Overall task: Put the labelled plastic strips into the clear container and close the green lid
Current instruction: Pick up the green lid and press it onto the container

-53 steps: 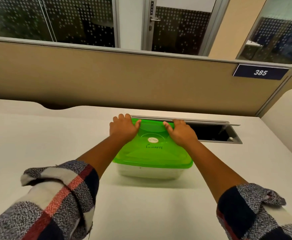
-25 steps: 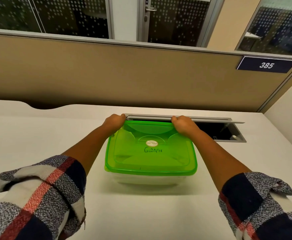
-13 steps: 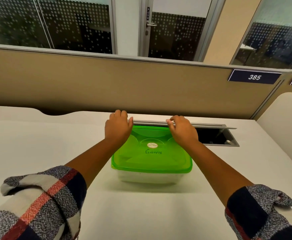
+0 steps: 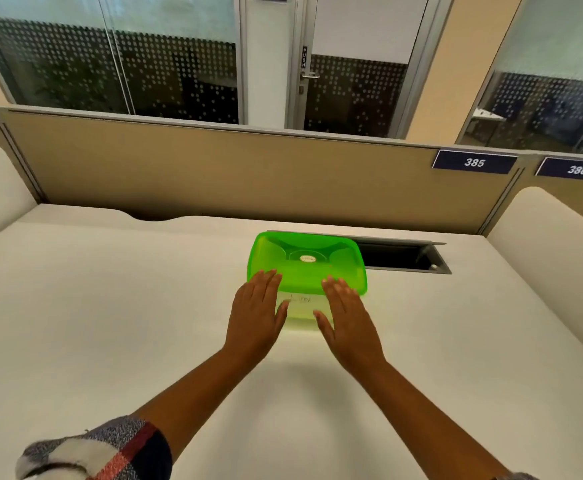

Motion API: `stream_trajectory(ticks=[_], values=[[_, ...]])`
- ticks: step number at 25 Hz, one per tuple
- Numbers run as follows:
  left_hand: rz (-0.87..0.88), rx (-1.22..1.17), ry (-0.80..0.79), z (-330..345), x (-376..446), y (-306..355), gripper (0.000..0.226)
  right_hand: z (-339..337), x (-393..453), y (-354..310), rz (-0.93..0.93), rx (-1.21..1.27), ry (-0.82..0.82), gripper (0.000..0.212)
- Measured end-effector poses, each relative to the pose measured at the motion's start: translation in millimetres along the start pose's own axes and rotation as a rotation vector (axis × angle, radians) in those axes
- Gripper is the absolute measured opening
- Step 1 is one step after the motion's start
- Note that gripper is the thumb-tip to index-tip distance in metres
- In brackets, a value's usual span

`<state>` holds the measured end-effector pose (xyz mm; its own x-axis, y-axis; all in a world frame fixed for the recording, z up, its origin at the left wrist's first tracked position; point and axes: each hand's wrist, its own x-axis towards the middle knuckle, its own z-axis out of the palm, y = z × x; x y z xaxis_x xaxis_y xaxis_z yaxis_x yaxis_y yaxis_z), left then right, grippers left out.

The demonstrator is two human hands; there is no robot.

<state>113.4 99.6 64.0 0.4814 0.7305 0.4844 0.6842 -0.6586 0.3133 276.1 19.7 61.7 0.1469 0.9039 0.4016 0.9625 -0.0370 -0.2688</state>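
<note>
A clear container (image 4: 302, 308) stands on the white desk (image 4: 110, 323) with its green lid (image 4: 309, 261) on top, a small round sticker at the lid's middle. My left hand (image 4: 253, 322) lies flat with fingers spread over the container's near left corner. Over the near right corner, my right hand (image 4: 350, 323) is flat in the same way. Both hold nothing. Faint writing shows on the container's front wall between my hands. No strips are visible; the inside is hidden by the lid and milky wall.
Behind and right of the container is an open cable slot (image 4: 404, 259) in the desk. A tan partition (image 4: 213, 171) with number plates 385 (image 4: 474, 162) and 386 (image 4: 577, 169) closes the desk's far edge. White side panels stand at left and right.
Both hands have come back from the lid's far corners to its near edge and now lie flat and spread. The view has tilted up and pulled back.
</note>
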Motion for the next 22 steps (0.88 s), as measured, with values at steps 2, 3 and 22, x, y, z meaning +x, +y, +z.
stream_trajectory(ticks=[2, 3, 22], values=[[-0.049, -0.01, -0.09, 6.6, -34.9, 0.6, 0.051, 11.9, -34.4, -6.8, 0.047, 0.017, -0.079, 0.065], [-0.089, -0.01, -0.182, 11.5, -50.7, -0.5, 0.058, 19.5, -48.9, -6.7, 0.101, 0.019, -0.16, 0.065], [-0.122, 0.107, -0.356, 36.7, -132.2, -24.0, 0.059, 47.4, -105.7, 1.9, 0.333, -0.063, -0.41, 0.06]])
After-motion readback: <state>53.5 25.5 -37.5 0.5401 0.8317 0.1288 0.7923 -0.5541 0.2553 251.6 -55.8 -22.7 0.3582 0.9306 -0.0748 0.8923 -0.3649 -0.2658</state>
